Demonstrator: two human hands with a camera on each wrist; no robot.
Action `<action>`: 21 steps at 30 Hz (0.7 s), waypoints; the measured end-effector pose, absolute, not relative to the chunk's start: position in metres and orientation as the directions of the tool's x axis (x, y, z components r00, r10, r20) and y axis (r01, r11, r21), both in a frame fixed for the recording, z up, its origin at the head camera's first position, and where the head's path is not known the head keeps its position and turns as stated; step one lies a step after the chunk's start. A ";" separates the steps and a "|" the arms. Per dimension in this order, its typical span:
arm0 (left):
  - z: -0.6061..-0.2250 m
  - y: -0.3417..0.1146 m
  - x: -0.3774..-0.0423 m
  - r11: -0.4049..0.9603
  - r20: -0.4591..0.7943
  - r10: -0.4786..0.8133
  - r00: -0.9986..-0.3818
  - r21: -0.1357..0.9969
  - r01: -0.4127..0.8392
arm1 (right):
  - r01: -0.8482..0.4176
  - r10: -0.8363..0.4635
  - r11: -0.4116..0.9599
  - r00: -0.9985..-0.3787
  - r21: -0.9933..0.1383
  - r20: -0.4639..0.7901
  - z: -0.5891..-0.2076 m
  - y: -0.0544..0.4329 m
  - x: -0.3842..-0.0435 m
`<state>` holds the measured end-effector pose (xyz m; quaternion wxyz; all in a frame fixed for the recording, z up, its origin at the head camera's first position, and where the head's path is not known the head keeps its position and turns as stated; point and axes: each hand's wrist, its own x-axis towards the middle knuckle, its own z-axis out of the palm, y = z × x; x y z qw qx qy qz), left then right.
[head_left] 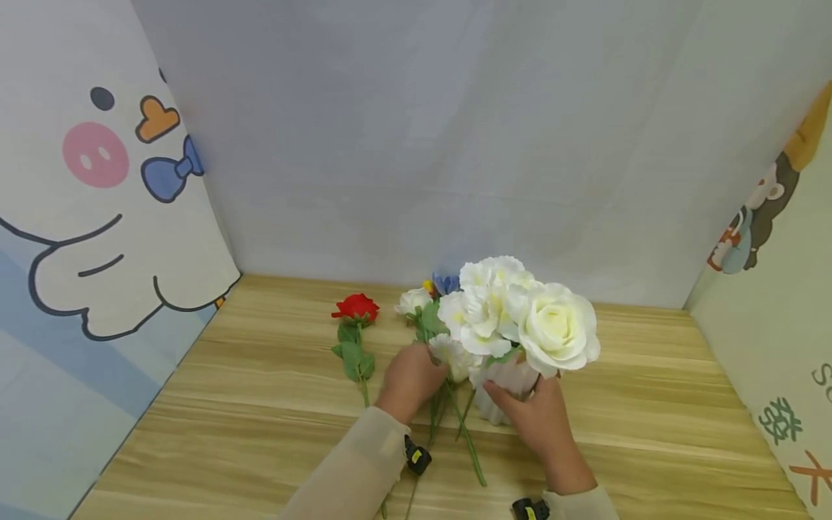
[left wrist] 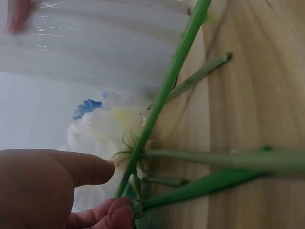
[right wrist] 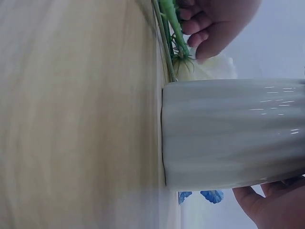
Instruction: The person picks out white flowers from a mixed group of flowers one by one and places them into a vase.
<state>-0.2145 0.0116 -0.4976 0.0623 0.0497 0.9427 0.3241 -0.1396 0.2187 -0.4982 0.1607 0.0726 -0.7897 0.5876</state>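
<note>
A white ribbed vase (head_left: 497, 397) stands on the table, holding big white flowers (head_left: 555, 328). My right hand (head_left: 539, 415) grips its side, the thumb on the front and the fingers round the right. Left of the vase my left hand (head_left: 414, 375) reaches in among loose flower stems (head_left: 471, 440). In the left wrist view its thumb (left wrist: 90, 168) is held apart from the curled fingers, whose tips are right at a green stem (left wrist: 164, 93). Beside this hand a white flower (head_left: 455, 356) lies against the vase; its head (left wrist: 107, 131) shows beyond the thumb.
A red rose (head_left: 357, 308) with a leafy stem lies farther left on the wooden table (head_left: 260, 404). Behind the left hand are a small white rose (head_left: 414, 302) and a blue flower (head_left: 446, 283). Cloth walls (head_left: 416, 144) enclose the table at the back and sides.
</note>
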 end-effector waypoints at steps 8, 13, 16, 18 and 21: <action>-0.504 0.009 -0.220 0.778 -0.152 0.120 -0.981 0.629 -0.002 | -0.287 0.073 0.314 -0.943 -0.905 0.324 -0.499 0.218 -0.141; -0.504 0.007 -0.223 0.765 -0.169 0.119 -0.978 0.644 -0.018 | -0.285 0.075 0.309 -0.944 -0.907 0.322 -0.500 0.219 -0.141; -0.506 0.005 -0.225 0.744 -0.175 0.106 -0.979 0.667 -0.039 | -0.282 0.073 0.314 -0.945 -0.906 0.319 -0.501 0.219 -0.141; -0.508 0.002 -0.226 0.722 -0.182 0.097 -0.978 0.689 -0.056 | -0.280 0.072 0.315 -0.946 -0.907 0.317 -0.501 0.220 -0.141; -0.509 -0.002 -0.223 0.657 -0.208 0.077 -0.975 0.746 -0.107 | -0.279 0.077 0.317 -0.945 -0.907 0.317 -0.501 0.219 -0.141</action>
